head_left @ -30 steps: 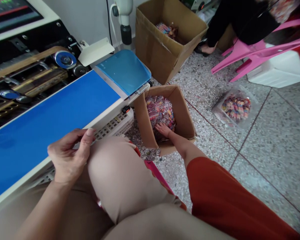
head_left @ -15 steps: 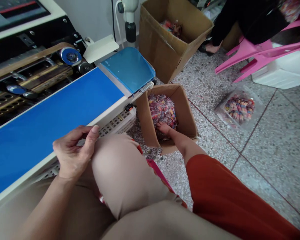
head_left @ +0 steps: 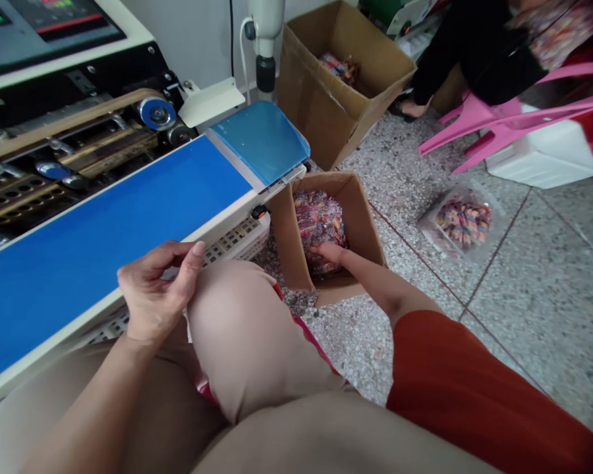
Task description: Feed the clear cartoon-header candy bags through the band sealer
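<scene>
My right hand reaches down into a small open cardboard box on the floor. Its fingers lie stretched on a clear bag of colourful wrapped candies that fills the box; the fingertips are partly hidden. My left hand hovers over my knee at the near edge of the blue conveyor belt. It is loosely curled, thumb apart from the fingers, with nothing visible in it.
A sealing machine runs behind the belt, and a white slotted basket sits under it. A larger cardboard box holds candy. Another candy bag lies on the tiled floor. A seated person, pink chair and white box are far right.
My view has shifted slightly. My right hand has turned and pushed a little further left across the candy bag. The left hand keeps its pose by the belt edge.
</scene>
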Motion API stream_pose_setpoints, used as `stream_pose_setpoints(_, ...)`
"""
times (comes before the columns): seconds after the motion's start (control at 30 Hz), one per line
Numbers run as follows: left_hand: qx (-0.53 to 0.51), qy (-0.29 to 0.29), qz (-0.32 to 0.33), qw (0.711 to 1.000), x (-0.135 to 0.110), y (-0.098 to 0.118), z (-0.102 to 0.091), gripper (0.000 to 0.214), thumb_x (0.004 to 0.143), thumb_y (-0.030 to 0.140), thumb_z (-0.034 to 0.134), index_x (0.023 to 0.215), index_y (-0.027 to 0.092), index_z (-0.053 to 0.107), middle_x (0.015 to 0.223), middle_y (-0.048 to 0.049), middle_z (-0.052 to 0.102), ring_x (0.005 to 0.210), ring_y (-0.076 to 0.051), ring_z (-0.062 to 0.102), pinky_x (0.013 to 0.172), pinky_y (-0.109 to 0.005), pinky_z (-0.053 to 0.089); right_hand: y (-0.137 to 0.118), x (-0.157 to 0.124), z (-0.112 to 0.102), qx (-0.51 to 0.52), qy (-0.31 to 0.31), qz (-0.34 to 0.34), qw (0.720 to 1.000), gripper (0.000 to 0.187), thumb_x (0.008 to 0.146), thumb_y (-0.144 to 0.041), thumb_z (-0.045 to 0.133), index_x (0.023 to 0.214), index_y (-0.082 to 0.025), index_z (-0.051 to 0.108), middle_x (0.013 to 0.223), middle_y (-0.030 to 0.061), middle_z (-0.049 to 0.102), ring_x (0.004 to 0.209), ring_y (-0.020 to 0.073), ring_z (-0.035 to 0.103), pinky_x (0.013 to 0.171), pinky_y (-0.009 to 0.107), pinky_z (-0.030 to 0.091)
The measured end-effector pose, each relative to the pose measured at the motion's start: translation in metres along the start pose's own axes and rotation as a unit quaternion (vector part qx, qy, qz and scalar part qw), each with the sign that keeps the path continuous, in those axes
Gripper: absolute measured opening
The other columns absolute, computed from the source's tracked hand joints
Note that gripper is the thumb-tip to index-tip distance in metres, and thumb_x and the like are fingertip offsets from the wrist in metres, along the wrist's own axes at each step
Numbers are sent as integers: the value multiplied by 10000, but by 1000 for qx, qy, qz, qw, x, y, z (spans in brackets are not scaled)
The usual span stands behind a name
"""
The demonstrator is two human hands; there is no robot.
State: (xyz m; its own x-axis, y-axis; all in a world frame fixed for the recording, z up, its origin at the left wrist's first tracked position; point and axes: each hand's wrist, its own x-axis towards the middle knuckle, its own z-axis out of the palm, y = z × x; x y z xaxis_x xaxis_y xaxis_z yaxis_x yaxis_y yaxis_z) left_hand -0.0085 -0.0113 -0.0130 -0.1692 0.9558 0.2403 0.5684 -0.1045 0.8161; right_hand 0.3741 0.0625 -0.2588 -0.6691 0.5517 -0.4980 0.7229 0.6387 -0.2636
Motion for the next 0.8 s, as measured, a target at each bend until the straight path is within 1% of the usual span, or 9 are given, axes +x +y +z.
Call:
stream_pose_setpoints(0.23,-29,-9,3,1000,0,11,5,150,765,330,691,735,184,710,626,-4,652,529,-116,548,549,-241,441,-3,-34,-82,55,171,78,981,139,894,-172,455,915,-157,591,828,51,620,758,160,548,696,228,374)
stream_pose_setpoints(0.37,-57,-62,14,996,5,18,13,167,768,369,684,811,212,721,767,-30,704,633,-150,616,632,-266,494,-16,-67,-154,146,283,80,944,224,871,-277,551,670,-195,497,589,-43,445,572,110,396,594,219,291)
stream_pose_setpoints(0.43,-72,-111,41,990,11,26,21,213,761,375,694,912,227,719,866,-47,712,733,-175,644,715,-295,517,-33,-85,-195,197,307,64,929,300,828,-304,621,611,-191,446,544,-63,357,537,91,319,563,221,249)
stream_pose_setpoints(0.5,-93,-159,68,981,20,37,33,390,716,382,740,1076,244,680,1000,-65,699,903,-215,649,862,-358,505,-57,-99,-236,237,306,50,921,344,780,-331,682,590,-186,434,536,-71,325,534,79,293,556,215,239)
stream_pose_setpoints(0.57,-142,-183,76,970,28,51,45,722,589,380,835,1252,252,579,1212,-95,632,1142,-274,569,1017,-433,420,-86,-107,-273,264,290,11,920,360,764,-357,696,582,-181,440,554,-70,334,542,71,299,556,206,244)
stream_pose_setpoints(0.6,-181,-197,64,962,31,58,50,858,524,365,871,1304,252,534,1303,-110,581,1215,-296,521,1050,-450,388,-101,-107,-288,281,282,-12,917,355,754,-369,705,589,-179,454,567,-67,352,555,71,320,560,202,255)
stream_pose_setpoints(0.67,-276,-247,0,929,34,68,54,899,507,329,882,1323,237,517,1316,-131,577,1204,-310,534,1016,-456,425,-130,-102,-314,313,279,-62,906,343,735,-380,724,611,-177,477,592,-63,390,582,75,357,563,203,279)
stream_pose_setpoints(0.73,-357,-341,-93,865,34,71,50,696,579,329,847,1219,194,609,1156,-134,676,1034,-294,639,905,-440,505,-154,-88,-331,334,293,-108,889,342,727,-380,736,629,-178,478,606,-61,409,591,78,370,557,210,297)
stream_pose_setpoints(0.8,-407,-350,-178,825,32,67,37,474,626,332,820,1045,149,696,973,-120,733,866,-266,687,809,-401,541,-173,-68,-337,358,323,-138,865,335,740,-393,725,654,-184,477,615,-59,422,581,79,375,546,219,314)
